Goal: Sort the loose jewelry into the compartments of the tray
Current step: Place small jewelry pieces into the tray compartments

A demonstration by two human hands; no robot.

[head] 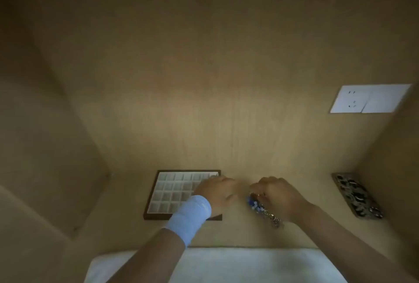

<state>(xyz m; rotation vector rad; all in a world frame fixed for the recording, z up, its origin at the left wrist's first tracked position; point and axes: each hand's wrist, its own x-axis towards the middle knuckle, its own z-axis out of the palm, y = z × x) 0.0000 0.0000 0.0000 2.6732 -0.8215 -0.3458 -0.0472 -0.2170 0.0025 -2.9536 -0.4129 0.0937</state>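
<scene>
1. One dark-framed rectangular tray [151, 202] with pale square compartments. Four rows show; the column count is hidden by the left hand.
2. One pile of loose jewelry [263, 209], blue beads and metal chain tangled together. Pieces too blurred to count.
3. Two bare hands: left hand [218, 193], right hand [280, 195].
4. One light blue wristband [191, 215], on the left wrist.
5. One dark patterned flat rectangular object [357, 195] at far right.
6. One white wall plate [369, 99], two panels, sockets in the left panel.
</scene>
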